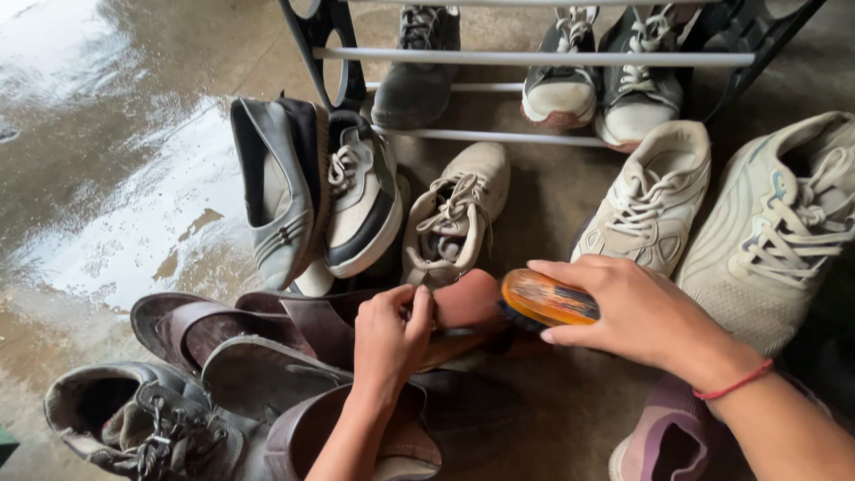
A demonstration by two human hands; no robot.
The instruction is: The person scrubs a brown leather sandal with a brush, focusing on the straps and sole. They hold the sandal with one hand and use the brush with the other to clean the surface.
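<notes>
Head view, looking down at a wet concrete floor (98,169) strewn with footwear. At centre frame the left hand (392,334) pinched the edge of a brown sandal (468,298), thumb and fingers closed on it and tilting its sole upward. The right hand (637,312), a red thread (735,385) at its wrist, was curled around a wooden-backed brush (548,301), whose dark bristles met the sandal's heel end. The step in hand was judged to be brushing the sandal's sole, with the brush at one end of a stroke. The next move would call for a firm left-hand hold while the bristles travelled along the sole without slipping off its edge.

More brown sandals (232,334) lay at lower left, beside a worn dark lace-up shoe (125,414). Above centre stood a beige sneaker (459,209); a grey slip-on (276,187) and a white-and-navy sneaker (365,196) leaned to its left. Pale sneakers (650,200) occupied the right, and a shoe rack (534,58) with pairs on its rails crossed the top.
</notes>
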